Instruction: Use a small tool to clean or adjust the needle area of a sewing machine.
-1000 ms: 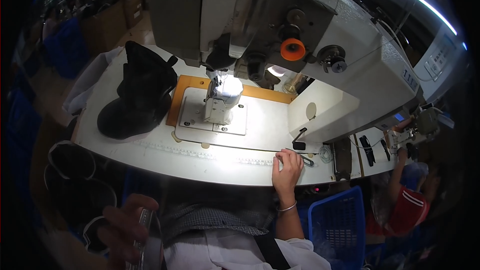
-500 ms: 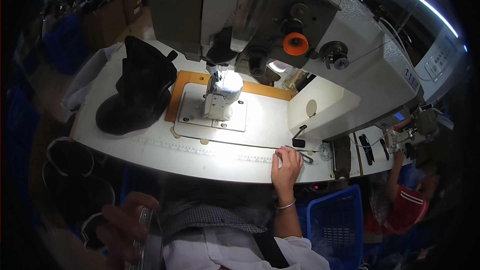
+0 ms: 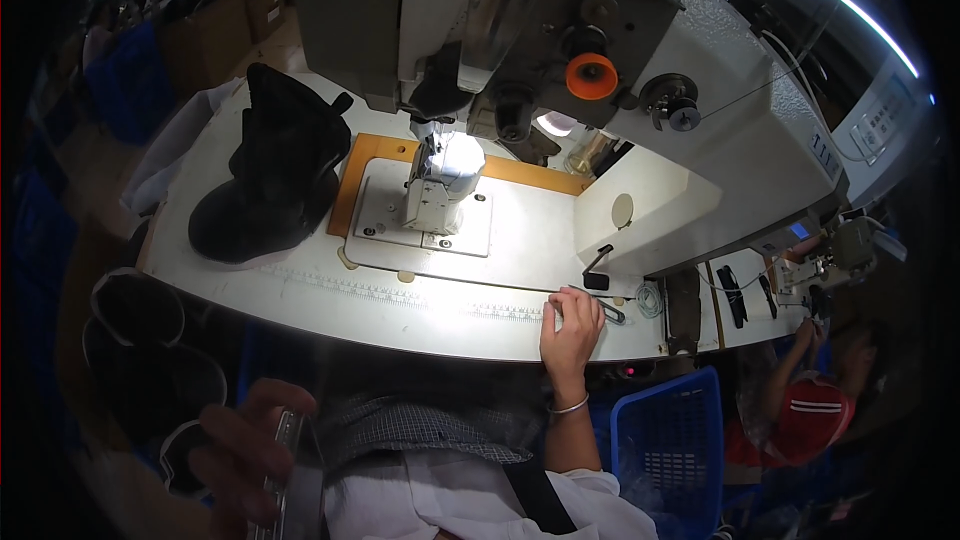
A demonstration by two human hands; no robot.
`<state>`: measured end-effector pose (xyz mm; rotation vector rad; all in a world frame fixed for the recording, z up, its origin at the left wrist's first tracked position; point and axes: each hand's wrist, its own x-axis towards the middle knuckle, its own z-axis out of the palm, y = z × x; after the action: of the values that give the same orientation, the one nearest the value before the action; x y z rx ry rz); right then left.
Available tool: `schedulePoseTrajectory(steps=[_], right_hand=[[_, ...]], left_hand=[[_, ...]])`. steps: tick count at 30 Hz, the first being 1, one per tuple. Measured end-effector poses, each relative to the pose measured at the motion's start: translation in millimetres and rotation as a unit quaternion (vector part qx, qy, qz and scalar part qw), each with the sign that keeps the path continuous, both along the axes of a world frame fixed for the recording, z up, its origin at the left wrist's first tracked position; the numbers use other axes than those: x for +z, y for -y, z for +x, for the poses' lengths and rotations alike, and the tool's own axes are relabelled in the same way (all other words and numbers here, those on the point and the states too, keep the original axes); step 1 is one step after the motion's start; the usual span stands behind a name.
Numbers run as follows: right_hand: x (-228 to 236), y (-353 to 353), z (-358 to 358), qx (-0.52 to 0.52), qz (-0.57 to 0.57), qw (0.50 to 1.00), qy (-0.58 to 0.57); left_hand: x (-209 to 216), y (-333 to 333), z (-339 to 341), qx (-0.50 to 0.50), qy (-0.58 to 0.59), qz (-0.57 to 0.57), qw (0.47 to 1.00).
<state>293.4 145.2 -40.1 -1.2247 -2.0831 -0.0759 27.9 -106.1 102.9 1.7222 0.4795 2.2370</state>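
Observation:
At the table's front edge, right of the middle, my right hand rests with its fingers bent down and close together. A slim dark tool with a rounded, slotted end sticks out beside its fingertips; whether they grip it is hidden. My left hand is low at the left, blurred and dim, its fingers curled around a thin phone-like slab with a shiny clear edge. Ahead stands a post-bed sewing machine, its post lit brightly. Black sewn fabric pieces lie heaped on the table at the left.
A printed ruler scale runs along the white table. A blue basket stands below at the right. Beyond it a person in a red garment works. Coiled cord and black tools lie at the right.
The view has shifted very slightly. Both my hands keep their places and grips. The co-worker at the right has leaned and moved their hands a little.

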Motion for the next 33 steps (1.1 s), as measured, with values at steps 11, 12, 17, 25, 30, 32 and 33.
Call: schedulePoseTrajectory(steps=[11,12,17,25,30,32,33], right_hand=[[0,0,0,-0.003,-0.002,1.0,0.003],[0,0,0,-0.006,-0.003,1.0,0.005],[0,0,-1,0.001,0.001,1.0,0.003],[0,0,1,0.002,0.001,1.0,0.004],[1,0,1,0.001,0.0,1.0,-0.001],[0,0,0,0.002,-0.001,1.0,-0.001],[0,0,0,0.003,-0.003,1.0,-0.002]], left_hand=[[-3,19,-2,-0.033,0.029,-0.113,0.993],[-6,16,-3,-0.009,0.021,-0.087,0.996],[14,16,11,0.056,0.059,-0.115,0.99],[12,-1,8,0.06,0.027,-0.019,0.998],[-8,17,-5,0.0,0.009,-0.042,0.999],[-7,16,-5,-0.014,0.004,-0.049,0.999],[-2,10,-1,0.005,0.01,-0.034,0.999]])
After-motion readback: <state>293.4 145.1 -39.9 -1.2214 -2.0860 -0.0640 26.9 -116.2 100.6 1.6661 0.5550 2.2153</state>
